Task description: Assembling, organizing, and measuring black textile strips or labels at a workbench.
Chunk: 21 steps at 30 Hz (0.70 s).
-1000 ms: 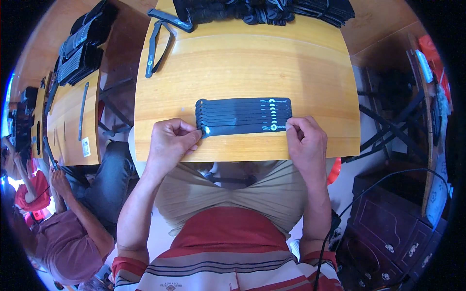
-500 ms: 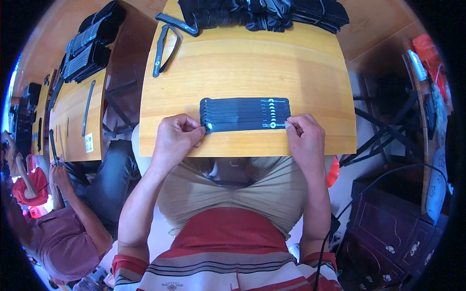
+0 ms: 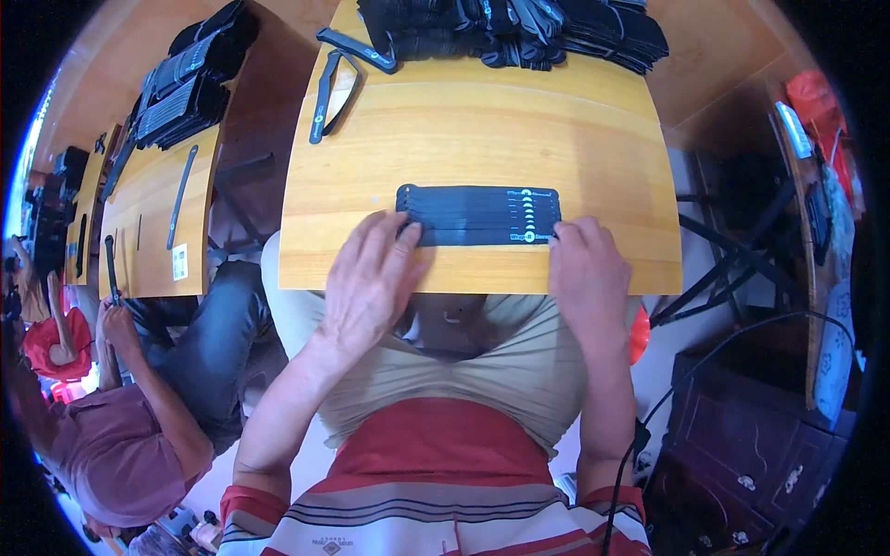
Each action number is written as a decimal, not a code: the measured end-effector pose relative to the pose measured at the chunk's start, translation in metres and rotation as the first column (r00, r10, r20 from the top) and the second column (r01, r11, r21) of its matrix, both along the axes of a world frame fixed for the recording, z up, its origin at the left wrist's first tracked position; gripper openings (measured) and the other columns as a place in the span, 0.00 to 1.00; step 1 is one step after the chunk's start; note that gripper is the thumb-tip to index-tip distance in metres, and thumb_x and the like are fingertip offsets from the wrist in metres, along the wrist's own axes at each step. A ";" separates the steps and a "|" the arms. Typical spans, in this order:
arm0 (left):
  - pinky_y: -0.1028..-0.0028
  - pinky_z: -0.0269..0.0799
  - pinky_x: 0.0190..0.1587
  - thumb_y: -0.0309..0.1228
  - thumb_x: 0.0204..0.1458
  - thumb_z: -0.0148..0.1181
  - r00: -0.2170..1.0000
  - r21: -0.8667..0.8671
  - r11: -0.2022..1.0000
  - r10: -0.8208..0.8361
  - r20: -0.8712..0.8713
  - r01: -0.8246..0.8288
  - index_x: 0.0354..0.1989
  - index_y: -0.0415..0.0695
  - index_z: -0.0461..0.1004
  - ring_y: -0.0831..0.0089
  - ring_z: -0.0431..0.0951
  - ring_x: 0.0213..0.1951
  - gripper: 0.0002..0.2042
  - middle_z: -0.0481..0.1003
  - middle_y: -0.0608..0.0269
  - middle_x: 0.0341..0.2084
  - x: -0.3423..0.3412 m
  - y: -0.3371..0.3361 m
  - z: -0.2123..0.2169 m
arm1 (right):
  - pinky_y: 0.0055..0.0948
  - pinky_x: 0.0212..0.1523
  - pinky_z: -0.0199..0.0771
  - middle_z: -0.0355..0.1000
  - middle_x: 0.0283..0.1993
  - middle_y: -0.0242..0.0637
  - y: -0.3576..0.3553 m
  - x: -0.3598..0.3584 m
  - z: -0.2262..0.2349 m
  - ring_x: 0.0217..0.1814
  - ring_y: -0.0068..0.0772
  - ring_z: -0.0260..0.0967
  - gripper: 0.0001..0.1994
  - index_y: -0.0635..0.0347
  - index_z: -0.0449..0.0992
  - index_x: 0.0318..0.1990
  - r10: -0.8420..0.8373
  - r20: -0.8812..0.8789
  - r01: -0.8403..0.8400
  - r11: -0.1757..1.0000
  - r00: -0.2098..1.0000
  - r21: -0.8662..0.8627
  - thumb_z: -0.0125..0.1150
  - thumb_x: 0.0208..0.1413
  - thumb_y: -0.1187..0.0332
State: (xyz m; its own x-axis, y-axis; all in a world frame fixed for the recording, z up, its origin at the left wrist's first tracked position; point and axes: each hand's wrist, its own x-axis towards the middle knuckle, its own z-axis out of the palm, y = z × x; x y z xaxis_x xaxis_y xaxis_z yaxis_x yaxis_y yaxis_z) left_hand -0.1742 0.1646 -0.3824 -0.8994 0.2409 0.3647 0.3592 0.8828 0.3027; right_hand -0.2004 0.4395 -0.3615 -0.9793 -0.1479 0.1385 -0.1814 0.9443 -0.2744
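Overlapping black straps [image 3: 464, 215] with white print near one end lie fanned in a flat, even row near the table's front edge. My left hand [image 3: 373, 283] is open, its fingers reaching forward and apart, with the fingertips on the lower left end of the row. At the other end, my right hand [image 3: 590, 269] has its fingers curled and pinched at the lower right corner of the nearest strap. The left fingers cover part of the straps' left ends.
Bundles of black straps [image 3: 464, 32] line the table's far edge. A looped strap [image 3: 322, 111] and a folded strap [image 3: 357, 49] lie at the far left. On a neighbouring table [image 3: 148, 259] at left, a co-worker's hand [image 3: 119, 326] holds a strap. A dark cabinet [image 3: 732, 435] stands right.
My left hand has gone from a pinch beside the left end to open fingers lying on the straps. My right hand stays at the right corner. The whole view has shifted slightly.
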 end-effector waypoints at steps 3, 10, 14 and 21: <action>0.53 0.54 0.73 0.41 0.56 0.65 0.980 -0.181 0.966 -0.164 0.110 0.182 0.64 0.40 0.70 0.54 0.57 0.73 0.29 0.64 0.55 0.69 0.003 0.006 -0.002 | 0.47 0.50 0.76 0.73 0.51 0.41 -0.022 0.009 -0.005 0.58 0.44 0.71 0.12 0.61 0.78 0.49 0.160 -0.078 -0.155 0.986 0.984 0.057 0.60 0.60 0.67; 0.53 0.46 0.75 0.51 0.59 0.56 0.956 -0.258 0.927 -0.230 0.184 0.273 0.68 0.43 0.67 0.58 0.55 0.74 0.33 0.60 0.59 0.72 0.002 0.005 -0.009 | 0.47 0.77 0.49 0.65 0.71 0.43 -0.068 0.018 -0.038 0.78 0.43 0.54 0.30 0.65 0.73 0.62 0.428 -0.128 -0.435 0.900 0.895 -0.030 0.57 0.63 0.48; 0.54 0.46 0.75 0.52 0.59 0.57 0.950 -0.254 0.925 -0.233 0.208 0.283 0.69 0.45 0.65 0.60 0.55 0.74 0.33 0.60 0.59 0.72 0.000 0.005 -0.007 | 0.48 0.78 0.45 0.63 0.73 0.40 -0.054 0.023 -0.044 0.80 0.41 0.50 0.33 0.62 0.71 0.65 0.366 -0.091 -0.364 0.931 0.926 0.039 0.54 0.64 0.44; 0.55 0.43 0.76 0.53 0.61 0.54 0.950 -0.252 0.926 -0.232 0.209 0.282 0.71 0.45 0.62 0.58 0.53 0.75 0.35 0.59 0.57 0.73 0.002 0.002 -0.007 | 0.50 0.72 0.59 0.67 0.69 0.48 0.003 0.033 -0.043 0.75 0.48 0.58 0.29 0.68 0.72 0.62 0.180 -0.150 -0.172 0.983 0.972 0.061 0.66 0.58 0.58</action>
